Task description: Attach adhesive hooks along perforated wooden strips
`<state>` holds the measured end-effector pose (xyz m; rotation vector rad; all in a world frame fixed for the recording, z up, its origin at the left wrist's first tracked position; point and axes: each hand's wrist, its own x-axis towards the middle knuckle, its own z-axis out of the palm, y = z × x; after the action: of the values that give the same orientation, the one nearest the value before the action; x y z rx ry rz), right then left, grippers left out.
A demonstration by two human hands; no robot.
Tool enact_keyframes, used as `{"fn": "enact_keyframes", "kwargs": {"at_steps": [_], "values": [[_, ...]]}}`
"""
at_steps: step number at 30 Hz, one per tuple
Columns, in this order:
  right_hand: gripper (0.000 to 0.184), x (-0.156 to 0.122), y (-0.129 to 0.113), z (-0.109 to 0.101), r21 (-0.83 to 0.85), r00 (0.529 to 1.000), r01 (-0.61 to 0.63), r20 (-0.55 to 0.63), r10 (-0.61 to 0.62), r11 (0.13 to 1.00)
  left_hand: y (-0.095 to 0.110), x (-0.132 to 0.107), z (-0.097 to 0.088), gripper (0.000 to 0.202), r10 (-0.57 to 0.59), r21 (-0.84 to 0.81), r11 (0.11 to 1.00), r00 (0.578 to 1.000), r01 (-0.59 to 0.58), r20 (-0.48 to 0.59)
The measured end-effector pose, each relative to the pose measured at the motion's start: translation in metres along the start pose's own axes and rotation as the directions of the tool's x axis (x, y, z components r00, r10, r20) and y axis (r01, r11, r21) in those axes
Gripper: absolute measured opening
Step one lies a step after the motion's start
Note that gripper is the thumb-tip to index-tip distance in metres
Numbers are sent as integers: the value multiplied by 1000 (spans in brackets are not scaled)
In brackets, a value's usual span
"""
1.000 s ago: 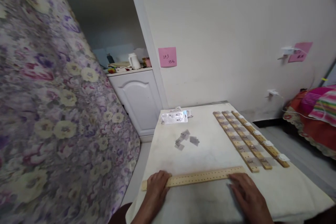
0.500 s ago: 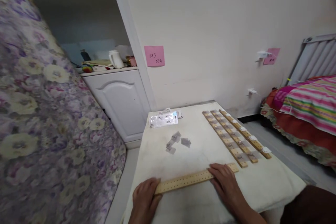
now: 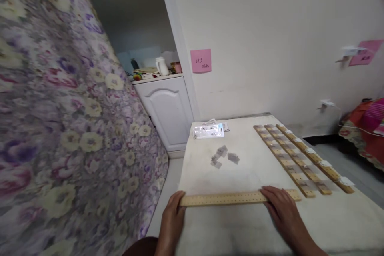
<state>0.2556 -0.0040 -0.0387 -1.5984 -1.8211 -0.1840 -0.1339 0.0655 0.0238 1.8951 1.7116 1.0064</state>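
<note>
The strip (image 3: 222, 199) has swung straighter, jutting past the right grip (image 3: 283, 210).

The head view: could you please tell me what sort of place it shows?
Probably a bedroom in a home: a floral curtain hangs at the left, a white cabinet stands behind it, and what looks like red bedding shows at the right edge.

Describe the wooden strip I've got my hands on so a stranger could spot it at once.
Find the pale table by the wall. On its near half, a light wooden strip runs crosswise, left hand at one end, right hand near the other. Unlike the three strips at the right, it shows only small holes, with nothing set along it.
</note>
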Motion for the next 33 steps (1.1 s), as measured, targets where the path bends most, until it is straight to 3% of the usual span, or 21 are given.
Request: {"fn": "enact_keyframes", "kwargs": {"at_steps": [12, 18, 22, 27, 30, 33], "values": [[34, -2, -1, 3, 24, 1000, 4, -14, -4, 1000, -2, 1, 0, 40, -44, -74, 997, 994, 37, -96], [34, 2, -2, -2, 146, 996, -82, -22, 86, 986, -21, 7, 5, 38, -263, -202, 953, 950, 228, -167], [28, 46, -5, 2, 330, 958, -286, 88, 272, 900, -24, 23, -8, 41, -256, -209, 955, 941, 211, -220], [25, 130, -14, 37, 410, 925, -376, 121, 359, 831, -1, 53, -29, 35, -87, -146, 987, 988, 68, -126], [22, 162, -19, 61, 402, 915, -395, 92, 393, 826, 5, 58, -28, 30, -69, -124, 991, 991, 55, -116], [18, 172, -24, 73, 391, 912, -400, 80, 403, 829, -1, 55, -20, 28, -107, -116, 989, 988, 94, -111]]}}
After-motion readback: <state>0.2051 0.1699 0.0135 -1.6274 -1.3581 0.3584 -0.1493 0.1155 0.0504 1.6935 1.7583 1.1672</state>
